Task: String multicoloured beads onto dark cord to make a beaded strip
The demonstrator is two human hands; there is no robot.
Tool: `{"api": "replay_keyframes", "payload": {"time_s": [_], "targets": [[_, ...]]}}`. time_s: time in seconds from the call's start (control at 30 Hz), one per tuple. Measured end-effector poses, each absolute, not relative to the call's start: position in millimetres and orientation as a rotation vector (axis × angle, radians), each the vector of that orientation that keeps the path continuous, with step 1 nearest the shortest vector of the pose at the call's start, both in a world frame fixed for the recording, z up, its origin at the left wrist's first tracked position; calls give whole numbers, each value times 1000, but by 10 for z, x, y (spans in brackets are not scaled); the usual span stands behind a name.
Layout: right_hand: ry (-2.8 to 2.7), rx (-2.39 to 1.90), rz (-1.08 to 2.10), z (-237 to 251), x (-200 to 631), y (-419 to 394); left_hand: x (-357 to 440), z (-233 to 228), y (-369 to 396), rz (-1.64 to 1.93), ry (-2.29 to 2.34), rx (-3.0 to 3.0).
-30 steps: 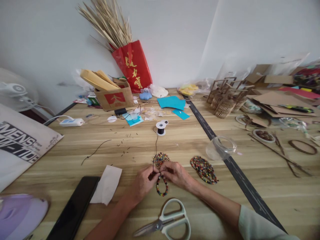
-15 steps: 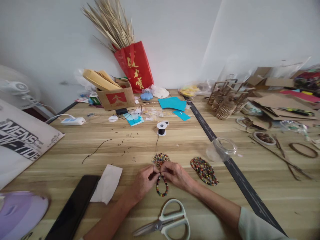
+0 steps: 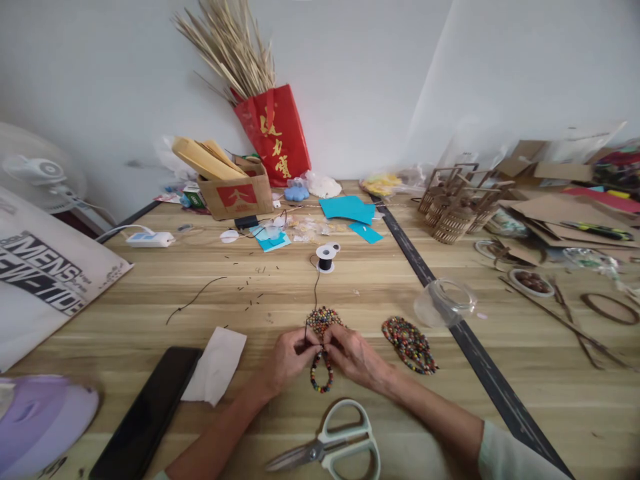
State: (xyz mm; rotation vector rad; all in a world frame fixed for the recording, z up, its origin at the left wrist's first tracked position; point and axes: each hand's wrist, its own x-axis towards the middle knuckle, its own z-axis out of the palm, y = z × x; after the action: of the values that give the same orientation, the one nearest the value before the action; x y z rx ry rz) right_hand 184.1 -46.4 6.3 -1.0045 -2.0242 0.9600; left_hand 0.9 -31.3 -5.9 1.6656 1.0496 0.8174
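Between my fingertips hangs a loop of multicoloured beads (image 3: 321,373), a bracelet on dark cord. My left hand (image 3: 291,360) pinches the cord at the top of the loop from the left. From the right, my right hand (image 3: 356,357) pinches it too, the two sets of fingertips almost meeting. The black cord (image 3: 316,293) runs up from my left fingers to a white spool (image 3: 325,259). Just behind my hands lies a pile of loose-looking beads (image 3: 324,320), partly hidden by my fingers. The exact knot or crossing of the cord is too small to make out.
Scissors (image 3: 335,443) with pale green handles lie in front of my hands. Strung beads (image 3: 409,345) are heaped at right, near a clear plastic container (image 3: 445,303). White paper (image 3: 215,367) and a black phone (image 3: 147,410) lie at left. A red bag (image 3: 275,137) stands at the back.
My view has shifted slightly. The fingers of both hands stay pinched at the top of the bead loop, with only small finger movements; the loop hangs a little differently.
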Motion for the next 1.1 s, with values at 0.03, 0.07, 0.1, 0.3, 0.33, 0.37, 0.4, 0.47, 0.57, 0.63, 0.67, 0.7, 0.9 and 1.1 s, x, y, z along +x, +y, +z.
{"api": "replay_keyframes", "payload": {"time_s": [0.03,0.07,0.1,0.3,0.33,0.37,0.4,0.47,0.57,0.63,0.67,0.7,0.9,1.1], "targets": [[-2027,-1008,953,73,1842,-465,0,-54,-301,807,1031,1623],[-2031,-1011,948,84,1845,-465,-11,-48,-290,797,1013,1589],[-2034,-1015,945,94,1850,-465,-23,-41,-279,791,999,1565],[-2118,-1012,914,120,1894,-471,-78,-4,-252,798,913,1527],[-2130,-1012,911,115,1898,-471,-79,-5,-252,805,908,1527],[-2134,-1013,917,107,1900,-469,-80,-7,-253,813,907,1528],[-2130,-1017,932,98,1900,-466,-80,-9,-253,820,904,1528],[-2105,-1037,977,79,1895,-457,-79,-7,-251,825,896,1520],[-2047,-1079,1042,62,1885,-441,-78,8,-247,814,886,1500],[-2009,-1092,1083,58,1880,-434,-79,11,-245,808,900,1503],[-1997,-1092,1098,58,1880,-432,-80,7,-245,809,907,1508],[-1995,-1094,1103,58,1880,-430,-81,0,-244,812,913,1514],[-2086,-1055,936,63,1892,-419,-76,-42,-250,803,936,1536],[-2083,-1001,846,56,1877,-427,-38,12,-273,782,906,1431]]}}
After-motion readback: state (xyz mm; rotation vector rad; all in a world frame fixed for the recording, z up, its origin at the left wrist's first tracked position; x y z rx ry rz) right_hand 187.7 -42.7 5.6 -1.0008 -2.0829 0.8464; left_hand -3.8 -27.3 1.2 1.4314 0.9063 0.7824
